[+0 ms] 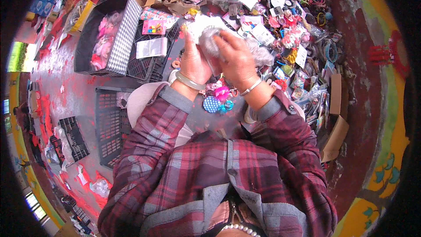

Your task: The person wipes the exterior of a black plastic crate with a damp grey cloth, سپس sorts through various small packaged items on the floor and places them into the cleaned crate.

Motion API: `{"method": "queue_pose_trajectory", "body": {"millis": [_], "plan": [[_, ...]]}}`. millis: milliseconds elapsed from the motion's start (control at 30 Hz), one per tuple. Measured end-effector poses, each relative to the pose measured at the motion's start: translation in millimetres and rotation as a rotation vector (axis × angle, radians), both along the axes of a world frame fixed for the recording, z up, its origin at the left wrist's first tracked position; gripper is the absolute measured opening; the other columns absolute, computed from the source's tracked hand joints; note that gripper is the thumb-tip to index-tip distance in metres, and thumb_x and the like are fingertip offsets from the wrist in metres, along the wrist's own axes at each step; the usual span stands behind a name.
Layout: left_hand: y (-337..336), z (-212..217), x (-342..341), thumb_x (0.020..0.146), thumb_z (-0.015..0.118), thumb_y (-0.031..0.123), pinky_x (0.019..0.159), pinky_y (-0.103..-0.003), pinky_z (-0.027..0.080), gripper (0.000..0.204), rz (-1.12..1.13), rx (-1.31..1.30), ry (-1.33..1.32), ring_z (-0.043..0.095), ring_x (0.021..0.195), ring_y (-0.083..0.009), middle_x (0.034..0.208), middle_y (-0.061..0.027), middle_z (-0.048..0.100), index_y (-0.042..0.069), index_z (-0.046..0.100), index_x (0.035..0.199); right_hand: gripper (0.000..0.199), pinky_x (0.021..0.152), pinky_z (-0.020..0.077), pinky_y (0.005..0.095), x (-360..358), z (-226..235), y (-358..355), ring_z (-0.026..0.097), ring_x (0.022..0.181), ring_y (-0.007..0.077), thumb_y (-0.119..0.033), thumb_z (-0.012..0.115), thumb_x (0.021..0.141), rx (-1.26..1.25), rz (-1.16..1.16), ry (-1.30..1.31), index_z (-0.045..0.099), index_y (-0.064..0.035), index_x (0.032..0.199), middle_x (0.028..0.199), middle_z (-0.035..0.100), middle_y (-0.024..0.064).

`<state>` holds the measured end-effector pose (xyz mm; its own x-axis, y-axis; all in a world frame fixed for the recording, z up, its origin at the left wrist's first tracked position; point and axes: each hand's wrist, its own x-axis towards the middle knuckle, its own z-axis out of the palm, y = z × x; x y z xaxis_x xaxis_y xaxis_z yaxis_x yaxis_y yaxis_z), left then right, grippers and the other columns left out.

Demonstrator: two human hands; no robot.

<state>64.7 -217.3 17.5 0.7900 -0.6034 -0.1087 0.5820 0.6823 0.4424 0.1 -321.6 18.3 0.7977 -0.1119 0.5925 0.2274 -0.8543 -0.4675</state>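
Note:
Both hands are raised together in front of me, over a heap of small goods. Between them is a grey fluffy piece (209, 43), with something bright white (202, 21) behind it, too washed out to name. My right hand (237, 58) curls its fingers over the fluffy piece. Against its other side rests my left hand (196, 62), thumb pointing up; its remaining fingers are largely hidden behind what I hold. More grey fluff (262, 53) shows just right of my right hand. Below the hands lie a blue checked round piece (212, 104) and a bright pink piece (222, 92).
A big pile of hair ties, packets and trinkets (287, 39) spreads ahead and right, edged by cardboard flaps (335, 138). On the left stand a houndstooth box (128, 30) with pink items and a dark plastic crate (109, 125). A clear bag (151, 48) lies on another black crate.

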Motion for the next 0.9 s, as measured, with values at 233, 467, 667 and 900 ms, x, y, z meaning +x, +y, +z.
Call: {"method": "queue_pose_trajectory", "body": {"millis": [233,467,667,900], "plan": [[14.7,-7.4,12.6,0.092,0.035,0.043,0.089,-0.038,0.043,0.049,0.003,0.154,0.069,0.053,0.102,-0.0247,0.112,-0.0111,0.055,0.004,0.046,0.119,0.056,0.099,0.0271,0.0475,-12.1,12.8,13.5,0.037,0.120,0.0310,-0.019,0.060,0.072,-0.081,0.169,0.300,0.043,-0.0063,0.124,0.129,0.041,0.0148],[5.4,-12.2,-3.2,0.094,0.032,0.030,0.099,-0.036,0.034,0.040,-0.136,0.033,0.114,0.043,0.116,-0.0214,0.127,-0.0091,0.044,0.006,0.040,0.125,0.053,0.105,0.0149,0.0463,3.6,-6.8,3.7,0.025,0.129,0.0314,-0.036,0.042,0.087,-0.028,0.135,0.230,0.035,-0.0068,0.131,0.136,0.032,0.0163],[3.3,-9.4,-6.7,0.094,0.034,0.029,0.100,-0.038,0.032,0.042,-0.124,-0.095,0.064,0.044,0.115,-0.0236,0.126,-0.0112,0.044,0.002,0.038,0.125,0.050,0.105,0.0186,0.0425,14.6,-30.3,-10.8,0.029,0.126,0.0335,-0.027,0.043,0.086,0.069,-0.035,0.154,0.039,0.0041,0.124,0.132,0.035,0.0228],[12.5,1.0,4.7,0.094,0.034,0.031,0.098,-0.038,0.035,0.042,-0.002,0.060,0.011,0.047,0.113,-0.0246,0.122,-0.0118,0.048,0.002,0.041,0.123,0.050,0.105,0.0196,0.0430,-4.2,-20.3,5.0,0.029,0.126,0.0351,-0.026,0.049,0.083,-0.114,0.121,0.181,0.042,0.0033,0.122,0.130,0.036,0.0235]]}}
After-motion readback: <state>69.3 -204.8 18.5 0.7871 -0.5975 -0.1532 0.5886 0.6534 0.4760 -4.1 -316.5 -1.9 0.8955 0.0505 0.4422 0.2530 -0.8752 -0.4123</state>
